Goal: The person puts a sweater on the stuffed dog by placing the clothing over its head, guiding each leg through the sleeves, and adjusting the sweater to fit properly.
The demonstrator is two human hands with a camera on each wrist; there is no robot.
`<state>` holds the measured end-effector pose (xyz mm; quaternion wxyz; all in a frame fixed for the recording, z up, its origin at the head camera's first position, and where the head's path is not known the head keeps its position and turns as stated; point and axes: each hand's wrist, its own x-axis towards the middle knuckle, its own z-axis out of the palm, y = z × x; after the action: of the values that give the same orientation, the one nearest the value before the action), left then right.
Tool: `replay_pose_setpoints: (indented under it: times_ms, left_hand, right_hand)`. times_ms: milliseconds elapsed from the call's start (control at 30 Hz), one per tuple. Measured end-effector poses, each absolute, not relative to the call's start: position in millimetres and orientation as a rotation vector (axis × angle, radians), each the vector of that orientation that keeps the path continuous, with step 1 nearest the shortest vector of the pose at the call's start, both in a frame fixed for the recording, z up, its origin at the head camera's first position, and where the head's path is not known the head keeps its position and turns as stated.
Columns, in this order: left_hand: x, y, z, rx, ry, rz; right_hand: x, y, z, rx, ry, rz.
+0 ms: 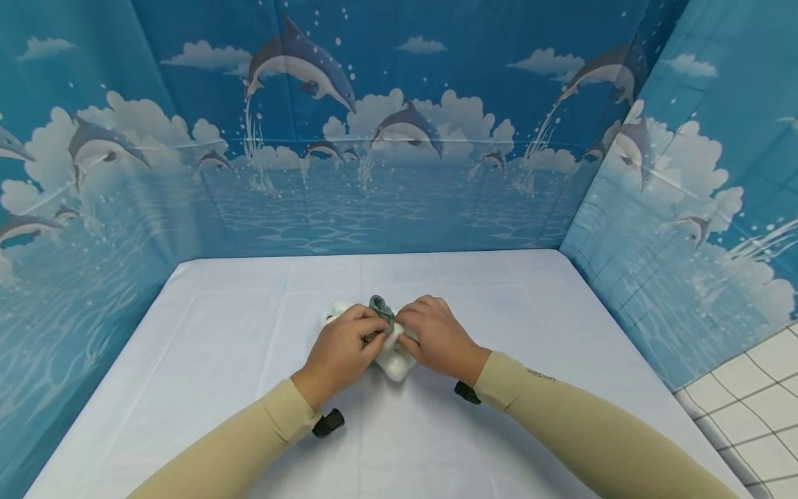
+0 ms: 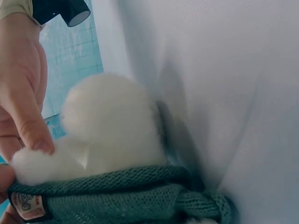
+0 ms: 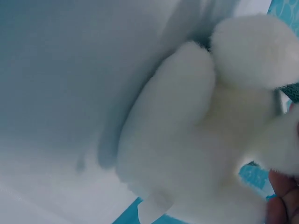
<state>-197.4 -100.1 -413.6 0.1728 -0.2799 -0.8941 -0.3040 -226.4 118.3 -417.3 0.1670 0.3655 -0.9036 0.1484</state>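
Note:
A white plush toy [image 1: 394, 362] lies between my two hands, its head toward the left in the head view. A green knit sweater [image 1: 382, 309] with a small sewn-on label [image 2: 29, 205] is bunched against it. My left hand [image 1: 345, 348] pinches the sweater at the label's side. My right hand [image 1: 439, 333] holds one short limb [image 2: 37, 165] of the plush, its thumb pressed on the fur beside the sweater's rolled edge. In the right wrist view the plush's body [image 3: 173, 149] fills the middle, and most of the sweater is hidden.
A white cloth covers the table [image 1: 206, 346]. Blue dolphin-print curtains [image 1: 399, 201] hang along the back and sides. White tiles [image 1: 748, 395] show at the lower right. A black wrist camera [image 1: 328, 423] sits under each cuff.

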Motion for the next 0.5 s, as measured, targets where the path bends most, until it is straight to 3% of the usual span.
replay_pose_setpoints:
  times_ms: [500]
  left_hand:
    - [-193.9,-98.9,-415.6,-0.893,-2.411,-0.784]
  right_hand:
    - [-228.0,110.7,-418.6,0.931,-2.659,0.738]
